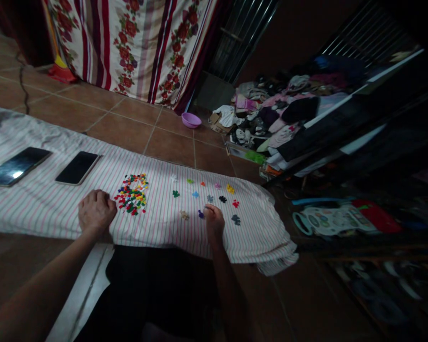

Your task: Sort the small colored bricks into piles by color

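Observation:
A large mixed pile of small colourful pieces (pixel 131 194) lies on the striped cloth (pixel 157 232). My left hand (pixel 97 210) rests closed on the cloth, just left of the pile; whatever it may hold is hidden. My right hand (pixel 214 222) has its fingers pinched beside a small purple heap (pixel 201 214); anything between the fingertips is too small to name. Around it lie small single-colour heaps: beige (pixel 184 215), dark green (pixel 176 194), black (pixel 222 199), red (pixel 236 204), yellow (pixel 230 188) and dark grey (pixel 236 219), among others.
Two dark-screened devices, a larger one (pixel 17 166) and a phone (pixel 78 167), lie on the cloth at left. Beyond its far edge, a purple basin (pixel 191 120) sits on the tiled floor. Piled clothes (pixel 271 109) and a shelf with toys (pixel 338 219) are at right.

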`<state>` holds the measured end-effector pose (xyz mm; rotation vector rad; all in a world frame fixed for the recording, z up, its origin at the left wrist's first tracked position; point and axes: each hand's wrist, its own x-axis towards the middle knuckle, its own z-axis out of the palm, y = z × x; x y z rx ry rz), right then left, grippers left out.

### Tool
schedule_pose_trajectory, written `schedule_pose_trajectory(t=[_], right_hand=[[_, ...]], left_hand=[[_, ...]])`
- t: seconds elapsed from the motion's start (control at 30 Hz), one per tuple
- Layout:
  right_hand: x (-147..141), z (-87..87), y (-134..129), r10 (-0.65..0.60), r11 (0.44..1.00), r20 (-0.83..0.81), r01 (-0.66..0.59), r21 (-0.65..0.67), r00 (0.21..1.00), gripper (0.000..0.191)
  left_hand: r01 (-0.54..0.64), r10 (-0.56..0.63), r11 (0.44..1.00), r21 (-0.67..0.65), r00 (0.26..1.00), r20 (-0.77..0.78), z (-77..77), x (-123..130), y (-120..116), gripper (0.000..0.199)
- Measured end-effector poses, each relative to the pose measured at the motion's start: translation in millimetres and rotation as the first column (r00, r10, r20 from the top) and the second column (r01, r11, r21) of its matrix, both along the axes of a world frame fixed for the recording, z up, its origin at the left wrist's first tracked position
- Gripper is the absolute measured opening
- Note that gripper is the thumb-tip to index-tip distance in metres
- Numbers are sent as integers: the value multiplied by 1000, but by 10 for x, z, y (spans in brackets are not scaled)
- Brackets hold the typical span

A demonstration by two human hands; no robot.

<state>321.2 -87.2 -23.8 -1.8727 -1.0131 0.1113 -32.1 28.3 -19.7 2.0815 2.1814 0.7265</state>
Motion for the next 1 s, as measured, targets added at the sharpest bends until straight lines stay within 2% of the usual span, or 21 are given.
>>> schedule_pose_trajectory(t=[0.1,0.23,0.4,0.63,0.87,1.0], right_hand=[[315,-56,-235,-111,994,18,111,9,994,40],[690,-163,-501,-250,967,84,253,-19,964,39],[1004,-265,-688,-343,926,215,368,-88,914,35],[1097,-342,-663,-358,897,243,404,-180,902,34],[1143,-408,-639,-402,893,140,421,-161,905,32],[1161,-422,-668,-399,893,157,422,-154,903,26]], left_hand=[[3,-3,1000,-2,1000,20,6,1,-7,29],[5,-4,1000,-21,999,34,22,2,-8,32],[11,-11,1000,3,999,49,16,3,-4,30],[5,-5,1000,6,1000,7,-12,-6,2,27],[11,-12,999,41,1000,11,-23,-4,-10,24],[18,-18,999,33,1000,-10,-30,-9,-9,23]])
